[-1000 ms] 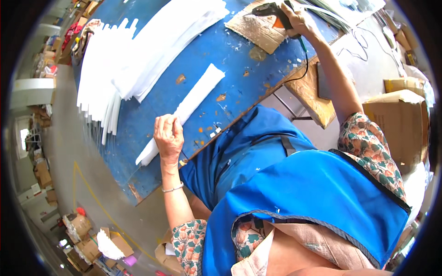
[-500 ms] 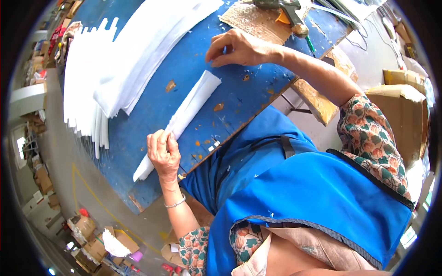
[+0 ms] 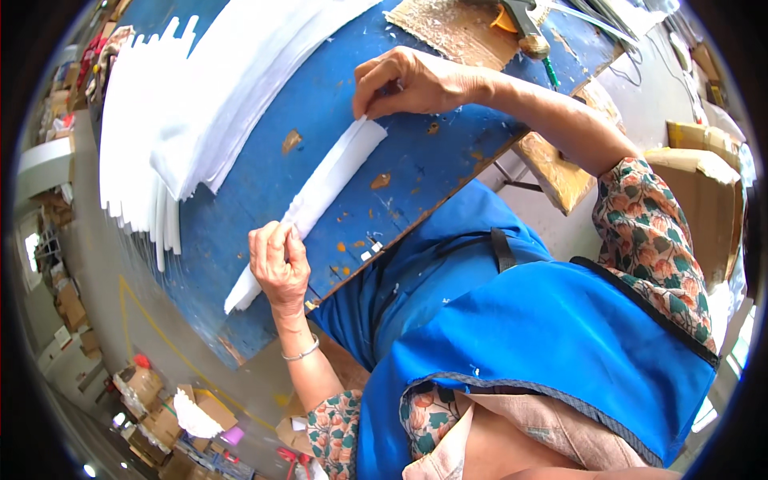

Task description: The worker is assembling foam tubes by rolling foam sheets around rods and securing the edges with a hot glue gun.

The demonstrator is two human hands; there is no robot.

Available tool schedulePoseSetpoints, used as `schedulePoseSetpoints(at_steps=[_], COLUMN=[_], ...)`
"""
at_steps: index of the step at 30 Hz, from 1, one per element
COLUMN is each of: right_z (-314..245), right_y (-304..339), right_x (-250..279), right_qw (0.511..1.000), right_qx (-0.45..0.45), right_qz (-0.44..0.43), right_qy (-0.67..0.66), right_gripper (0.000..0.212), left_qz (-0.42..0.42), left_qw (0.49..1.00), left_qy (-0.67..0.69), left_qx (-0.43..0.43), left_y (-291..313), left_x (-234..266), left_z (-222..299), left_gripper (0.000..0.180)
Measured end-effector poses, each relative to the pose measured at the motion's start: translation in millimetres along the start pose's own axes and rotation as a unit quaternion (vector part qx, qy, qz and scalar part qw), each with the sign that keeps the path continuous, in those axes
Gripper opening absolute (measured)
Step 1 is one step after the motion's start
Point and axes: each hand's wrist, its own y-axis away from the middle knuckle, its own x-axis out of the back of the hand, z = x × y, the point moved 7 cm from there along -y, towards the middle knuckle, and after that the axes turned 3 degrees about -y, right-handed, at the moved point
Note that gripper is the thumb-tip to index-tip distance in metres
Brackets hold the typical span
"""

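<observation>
A long white strip of folded or rolled sheet material (image 3: 338,172) lies slantwise on the blue worktable (image 3: 232,240). Near its lower end my left hand (image 3: 278,260) is closed around it, fingers curled over the top. My right hand (image 3: 412,82) pinches the strip's upper corner between thumb and fingertips. To the left lies a stack of wide white sheets (image 3: 232,96), and beside that a bundle of thin white rods or tubes (image 3: 136,152).
A glue gun (image 3: 528,32) rests at the far right by a piece of cardboard (image 3: 452,32). Dark cables (image 3: 616,32) run behind it. Cardboard boxes (image 3: 696,196) stand on the floor at right, more boxes (image 3: 164,420) at lower left. The table's front edge borders my blue apron.
My right hand has come down onto the strip's upper end and now grips its corner. The strip looks wider there, its edge raised. My left hand keeps its hold.
</observation>
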Motion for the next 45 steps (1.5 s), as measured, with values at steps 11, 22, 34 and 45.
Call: schedulePoseSetpoints(at_steps=[11,22,34,45], right_z=[-7.1,-13.0,-14.8,-16.1], right_y=[10.1,16.7,20.4,20.7], right_x=[-6.0,-6.7,-11.5,-11.4], right_qw=[0.988,0.975,0.963,0.954], right_qx=[0.112,0.151,0.182,0.177], right_qz=[0.014,0.013,0.002,0.005], right_qy=[0.107,0.161,0.199,0.240], right_gripper=[0.009,0.012,0.017,0.017], left_qz=[0.011,0.009,0.014,0.024], left_qw=[1.000,1.000,0.999,0.999], left_qy=[0.011,0.000,-0.002,0.013], left_qx=[-0.007,-0.022,-0.030,-0.024], left_y=[4.4,2.6,1.8,2.9], left_x=[1.1,1.9,2.7,2.1], left_z=[1.3,3.9,5.4,3.5], left_gripper=[0.014,0.016,0.019,0.021])
